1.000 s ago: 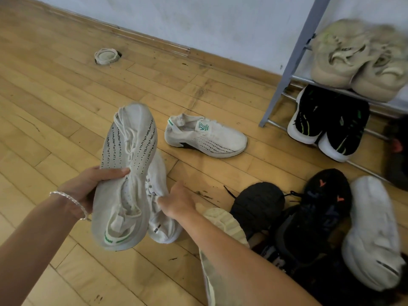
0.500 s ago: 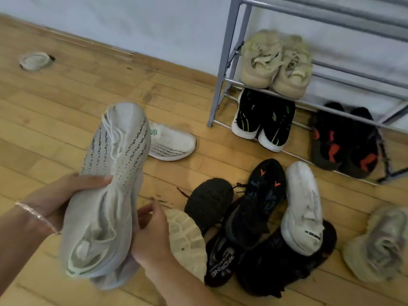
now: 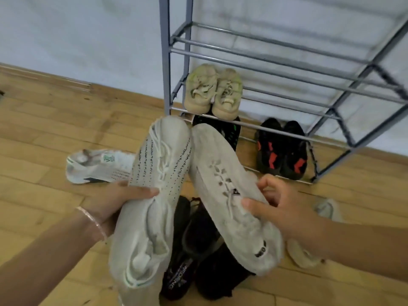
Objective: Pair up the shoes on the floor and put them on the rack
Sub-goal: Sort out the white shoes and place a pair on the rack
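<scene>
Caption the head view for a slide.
Left hand and right hand each hold a white sneaker toward the grey shoe rack.

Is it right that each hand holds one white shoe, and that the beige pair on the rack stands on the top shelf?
Not quite. In the head view the beige pair stands on a lower shelf of the rack; the upper shelves are bare. Each hand, left and right, does hold one white shoe.

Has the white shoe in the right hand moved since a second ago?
Yes. The plain white knit shoe in the right hand rose off the wooden floor toward the grey metal rack.
</scene>
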`<state>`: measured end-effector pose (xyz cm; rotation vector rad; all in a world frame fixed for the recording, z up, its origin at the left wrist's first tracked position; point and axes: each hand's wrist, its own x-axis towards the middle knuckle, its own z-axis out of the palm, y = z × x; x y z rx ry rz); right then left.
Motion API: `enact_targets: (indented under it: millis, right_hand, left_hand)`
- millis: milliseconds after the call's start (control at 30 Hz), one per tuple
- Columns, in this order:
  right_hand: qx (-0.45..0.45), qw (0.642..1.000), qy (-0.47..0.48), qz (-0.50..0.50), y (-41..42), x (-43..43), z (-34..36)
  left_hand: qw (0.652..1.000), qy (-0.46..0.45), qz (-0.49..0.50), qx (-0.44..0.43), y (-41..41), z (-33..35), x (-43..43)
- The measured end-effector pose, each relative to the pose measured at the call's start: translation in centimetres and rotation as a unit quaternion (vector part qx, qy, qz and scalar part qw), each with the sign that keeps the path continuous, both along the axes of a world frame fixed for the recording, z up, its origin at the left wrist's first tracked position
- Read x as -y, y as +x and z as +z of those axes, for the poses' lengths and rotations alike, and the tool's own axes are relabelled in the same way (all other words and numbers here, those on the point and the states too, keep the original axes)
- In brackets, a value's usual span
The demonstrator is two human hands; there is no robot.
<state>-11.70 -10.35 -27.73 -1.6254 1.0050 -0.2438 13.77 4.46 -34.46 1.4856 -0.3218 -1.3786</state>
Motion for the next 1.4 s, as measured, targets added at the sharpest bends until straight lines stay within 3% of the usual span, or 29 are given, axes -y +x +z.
enact_targets:
  millis: [167, 400, 633, 933, 1400]
  right_hand:
    - [0.009, 0.992, 0.061, -0.110, -5.6, 0.2, -0.8]
    - [0.032, 0.974, 0.072, -0.215, -4.8, -0.9, -6.1]
    - [0.051, 0.972, 0.102, -0.208, -3.3, -0.2, -7.8]
    - [0.067, 0.976, 0.097, -0.183, -3.1, 1.9, -9.4]
    - [-0.064, 0.975, 0.103, -0.185, -0.4, 1.1, -15.4]
  left_hand:
    - [0.999, -0.010, 0.019, -0.049, -5.2, 0.0, 2.8]
    - [0.996, 0.005, 0.068, -0.060, -6.1, -2.0, 3.2]
    - [0.989, 0.045, 0.125, -0.057, -3.6, -3.0, 1.4]
    - [0.981, 0.031, 0.193, -0.003, 1.5, -0.7, 0.3]
    - [0.993, 0.057, 0.101, -0.034, -1.7, -4.3, 1.6]
